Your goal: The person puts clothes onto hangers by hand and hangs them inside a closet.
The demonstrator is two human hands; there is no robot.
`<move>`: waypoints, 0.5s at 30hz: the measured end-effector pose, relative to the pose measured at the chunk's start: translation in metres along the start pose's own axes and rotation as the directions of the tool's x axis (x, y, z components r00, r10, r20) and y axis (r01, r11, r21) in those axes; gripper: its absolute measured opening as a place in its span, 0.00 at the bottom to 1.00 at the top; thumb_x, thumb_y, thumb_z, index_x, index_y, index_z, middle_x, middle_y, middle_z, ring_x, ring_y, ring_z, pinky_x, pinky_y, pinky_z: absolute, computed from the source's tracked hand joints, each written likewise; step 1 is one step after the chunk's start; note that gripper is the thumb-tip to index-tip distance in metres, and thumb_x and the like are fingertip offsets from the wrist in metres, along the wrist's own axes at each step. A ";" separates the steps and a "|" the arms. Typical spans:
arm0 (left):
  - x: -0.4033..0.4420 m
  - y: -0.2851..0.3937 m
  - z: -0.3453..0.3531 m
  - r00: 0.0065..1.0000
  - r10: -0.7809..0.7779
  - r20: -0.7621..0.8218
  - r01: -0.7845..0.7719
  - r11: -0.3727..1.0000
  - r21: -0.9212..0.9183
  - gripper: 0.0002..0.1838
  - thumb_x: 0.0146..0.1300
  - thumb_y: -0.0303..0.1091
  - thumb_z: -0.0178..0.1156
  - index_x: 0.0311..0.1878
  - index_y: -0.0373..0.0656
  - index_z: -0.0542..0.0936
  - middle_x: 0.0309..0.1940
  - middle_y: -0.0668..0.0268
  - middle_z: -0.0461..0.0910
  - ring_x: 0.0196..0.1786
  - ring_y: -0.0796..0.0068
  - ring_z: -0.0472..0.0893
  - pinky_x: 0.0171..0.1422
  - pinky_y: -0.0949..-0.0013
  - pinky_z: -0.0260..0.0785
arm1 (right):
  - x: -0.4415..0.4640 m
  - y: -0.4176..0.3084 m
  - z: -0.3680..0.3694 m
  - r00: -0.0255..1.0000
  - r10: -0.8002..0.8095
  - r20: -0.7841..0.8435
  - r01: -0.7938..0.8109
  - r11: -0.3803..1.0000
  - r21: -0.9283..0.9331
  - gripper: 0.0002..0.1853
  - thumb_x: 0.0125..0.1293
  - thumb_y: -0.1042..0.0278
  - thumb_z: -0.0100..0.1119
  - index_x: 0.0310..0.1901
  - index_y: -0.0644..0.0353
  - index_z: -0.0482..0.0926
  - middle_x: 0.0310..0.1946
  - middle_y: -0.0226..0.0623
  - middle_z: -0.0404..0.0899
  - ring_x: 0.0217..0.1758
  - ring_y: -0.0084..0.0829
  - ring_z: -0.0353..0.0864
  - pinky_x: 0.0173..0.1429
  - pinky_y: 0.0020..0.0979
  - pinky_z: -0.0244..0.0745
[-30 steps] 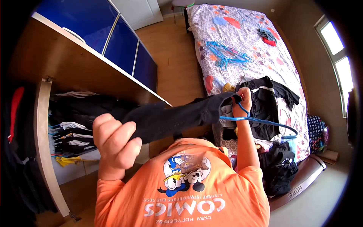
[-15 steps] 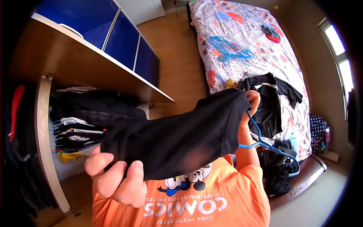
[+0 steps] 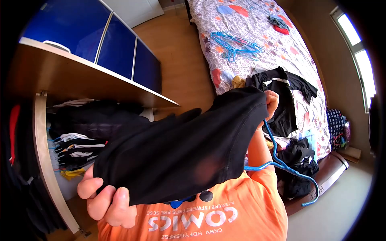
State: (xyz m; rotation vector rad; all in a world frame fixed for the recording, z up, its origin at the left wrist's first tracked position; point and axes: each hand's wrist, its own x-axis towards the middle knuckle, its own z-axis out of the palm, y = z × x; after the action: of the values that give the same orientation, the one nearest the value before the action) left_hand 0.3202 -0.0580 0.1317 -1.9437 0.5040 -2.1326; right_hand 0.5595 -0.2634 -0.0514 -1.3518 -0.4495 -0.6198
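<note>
A black garment [image 3: 173, 148] is stretched between my two hands in front of my orange shirt. At its lower left end, the fingers of my left hand [image 3: 106, 201] are curled over the edge of the cloth. My right hand [image 3: 272, 105] is closed at the garment's upper right edge, beside a stitched seam. A blue clothes hanger [image 3: 277, 162] comes out from that side, its hook pointing down right. The rest of the hanger is hidden by the cloth, and I cannot tell whether my right fingers also grip it.
On the left stands an open wardrobe with hanging clothes [image 3: 82, 144] and blue door panels [image 3: 116, 46]. Blue hangers [image 3: 237, 46] lie in a pile on the bed [image 3: 201, 24]. Black clothes [image 3: 283, 100] are spread nearer, and another dark pile [image 3: 297, 160] lies by the bed's end.
My left hand has moved a little left and down, so the garment is spread wider. My right hand keeps its hold at the edge. The view has shifted slightly.
</note>
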 end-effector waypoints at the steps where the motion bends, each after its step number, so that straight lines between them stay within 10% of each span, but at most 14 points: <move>1: -0.001 -0.001 -0.012 0.996 -0.007 0.092 0.008 1.000 -0.015 0.14 0.63 0.46 0.40 0.29 0.52 0.71 0.27 0.71 0.64 0.34 0.68 0.68 0.39 0.70 0.62 | 0.003 -0.003 0.000 1.000 0.004 -0.011 -0.004 1.000 0.001 0.19 0.48 0.86 0.58 0.27 0.56 0.58 0.31 0.30 0.62 0.33 0.23 0.62 0.40 0.22 0.61; 8: -0.001 -0.013 0.011 0.981 0.184 0.066 -0.175 0.977 -0.122 0.14 0.66 0.50 0.39 0.36 0.50 0.66 0.29 0.70 0.67 0.36 0.71 0.67 0.42 0.65 0.64 | 0.015 -0.012 -0.003 0.998 -0.023 -0.059 0.023 1.000 -0.003 0.20 0.47 0.84 0.61 0.27 0.55 0.57 0.31 0.30 0.62 0.32 0.23 0.62 0.40 0.23 0.61; 15: -0.023 -0.014 0.000 0.979 -0.008 0.204 0.027 0.996 -0.090 0.08 0.70 0.39 0.41 0.42 0.48 0.67 0.31 0.66 0.74 0.34 0.70 0.69 0.38 0.61 0.67 | 0.018 -0.018 0.001 0.993 -0.080 -0.090 0.071 0.993 -0.094 0.19 0.48 0.80 0.63 0.28 0.54 0.58 0.31 0.32 0.63 0.33 0.24 0.62 0.40 0.24 0.61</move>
State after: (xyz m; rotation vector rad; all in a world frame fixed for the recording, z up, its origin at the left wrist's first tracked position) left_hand 0.3237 -0.0365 0.1157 -2.1940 0.5565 -1.9222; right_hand 0.5622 -0.2673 -0.0263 -1.3902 -0.4018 -0.7707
